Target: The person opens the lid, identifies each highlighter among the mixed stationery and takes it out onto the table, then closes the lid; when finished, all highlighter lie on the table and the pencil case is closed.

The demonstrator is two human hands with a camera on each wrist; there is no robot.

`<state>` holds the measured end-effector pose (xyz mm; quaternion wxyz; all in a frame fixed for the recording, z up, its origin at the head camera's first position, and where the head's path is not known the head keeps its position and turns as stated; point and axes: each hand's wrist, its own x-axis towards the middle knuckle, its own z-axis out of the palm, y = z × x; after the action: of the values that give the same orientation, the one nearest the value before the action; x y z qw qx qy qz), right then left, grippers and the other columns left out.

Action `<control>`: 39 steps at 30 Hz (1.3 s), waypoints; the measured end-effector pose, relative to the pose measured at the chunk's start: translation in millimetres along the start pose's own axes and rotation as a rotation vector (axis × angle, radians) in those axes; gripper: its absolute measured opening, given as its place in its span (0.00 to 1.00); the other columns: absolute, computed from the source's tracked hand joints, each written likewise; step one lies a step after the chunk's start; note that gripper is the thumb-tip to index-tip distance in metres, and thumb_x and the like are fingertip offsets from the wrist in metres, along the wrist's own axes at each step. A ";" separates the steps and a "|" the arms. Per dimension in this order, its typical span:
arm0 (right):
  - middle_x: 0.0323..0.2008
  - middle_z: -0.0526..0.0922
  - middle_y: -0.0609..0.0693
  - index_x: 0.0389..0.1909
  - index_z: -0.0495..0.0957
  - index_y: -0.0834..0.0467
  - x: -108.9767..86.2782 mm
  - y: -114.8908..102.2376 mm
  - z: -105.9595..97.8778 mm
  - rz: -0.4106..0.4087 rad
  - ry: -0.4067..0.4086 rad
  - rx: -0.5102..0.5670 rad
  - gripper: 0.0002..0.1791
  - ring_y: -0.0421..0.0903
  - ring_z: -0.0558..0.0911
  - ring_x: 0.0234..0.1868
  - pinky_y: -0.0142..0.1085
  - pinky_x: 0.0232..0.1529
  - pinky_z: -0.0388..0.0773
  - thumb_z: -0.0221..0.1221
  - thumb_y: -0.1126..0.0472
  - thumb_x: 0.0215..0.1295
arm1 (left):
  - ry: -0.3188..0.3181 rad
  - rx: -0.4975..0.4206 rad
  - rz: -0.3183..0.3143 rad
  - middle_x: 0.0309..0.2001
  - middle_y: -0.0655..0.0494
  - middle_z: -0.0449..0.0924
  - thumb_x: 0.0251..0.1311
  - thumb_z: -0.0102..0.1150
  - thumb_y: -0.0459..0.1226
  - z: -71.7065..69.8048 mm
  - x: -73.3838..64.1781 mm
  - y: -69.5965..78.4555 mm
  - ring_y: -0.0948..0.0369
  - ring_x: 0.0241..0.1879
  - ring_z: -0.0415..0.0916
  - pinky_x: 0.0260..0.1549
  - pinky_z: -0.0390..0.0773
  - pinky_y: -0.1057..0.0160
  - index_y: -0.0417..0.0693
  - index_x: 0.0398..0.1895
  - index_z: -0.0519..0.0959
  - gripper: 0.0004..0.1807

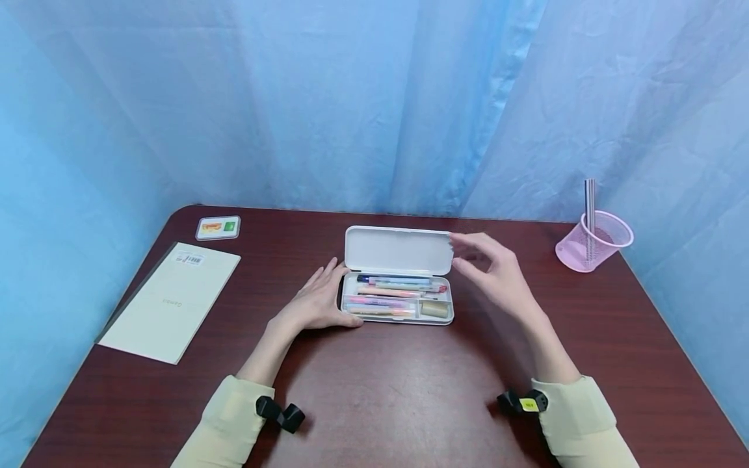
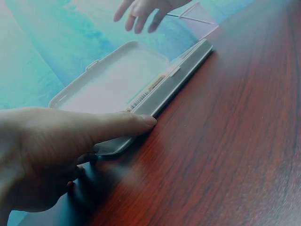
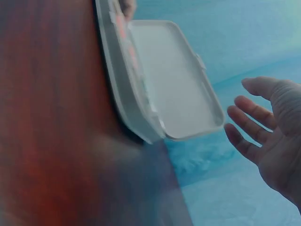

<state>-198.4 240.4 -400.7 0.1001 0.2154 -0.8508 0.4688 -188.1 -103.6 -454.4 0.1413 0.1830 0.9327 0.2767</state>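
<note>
A white pencil case [image 1: 348, 313] lies on the table with its lid [image 1: 398, 251] raised at the back. Several pens [image 1: 392, 292] and a beige eraser-like block [image 1: 434, 309] sit inside it. My left hand [image 1: 318, 300] holds the case by its left end, the thumb along the front edge and the fingers toward the back corner. In the left wrist view that thumb [image 2: 127, 123] presses near the front corner. Beside the lid's right edge, my right hand [image 1: 494, 270] is raised with its fingers loosely bent and holds nothing; the right wrist view shows a gap between it and the lid.
To the left lie a cream notebook [image 1: 170, 302] and a small clear-edged card or case [image 1: 218, 228]. A pink mesh pen cup [image 1: 605, 237] with metallic sticks [image 1: 590, 201] in it leans at the far right. Blue curtains [image 1: 328, 110] hang behind the table [image 1: 409, 390].
</note>
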 end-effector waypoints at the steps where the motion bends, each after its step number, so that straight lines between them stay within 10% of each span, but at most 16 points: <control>1: 0.54 0.85 0.57 0.64 0.80 0.54 -2.0 0.5 3.2 0.000 -0.027 -0.002 0.25 0.43 0.86 0.48 0.22 0.49 0.83 0.66 0.69 0.66 | -0.002 0.000 -0.001 0.83 0.45 0.51 0.46 0.77 0.58 0.2 0.0 -0.4 0.50 0.85 0.40 0.84 0.44 0.48 0.44 0.78 0.58 0.59; 12: 0.53 0.86 0.56 0.62 0.81 0.57 -4.1 2.7 33.4 -0.135 -0.299 -0.174 0.25 0.52 0.85 0.50 0.49 0.46 0.86 0.69 0.68 0.63 | -0.006 0.010 -0.004 0.82 0.44 0.52 0.46 0.77 0.59 0.3 -1.3 -5.1 0.50 0.85 0.40 0.84 0.44 0.48 0.45 0.78 0.57 0.60; 39: 0.49 0.81 0.44 0.57 0.86 0.47 -14.0 -2.4 47.6 -0.140 -0.389 -0.492 0.20 0.42 0.79 0.45 0.38 0.42 0.79 0.68 0.64 0.66 | -0.011 -0.002 -0.007 0.83 0.44 0.51 0.47 0.77 0.58 -0.4 0.9 -0.5 0.50 0.85 0.39 0.84 0.44 0.48 0.45 0.79 0.57 0.60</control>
<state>-183.4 203.1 -429.8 0.0166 0.3286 -0.9248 0.1910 -189.2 -103.9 -454.5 0.1475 0.1812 0.9323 0.2761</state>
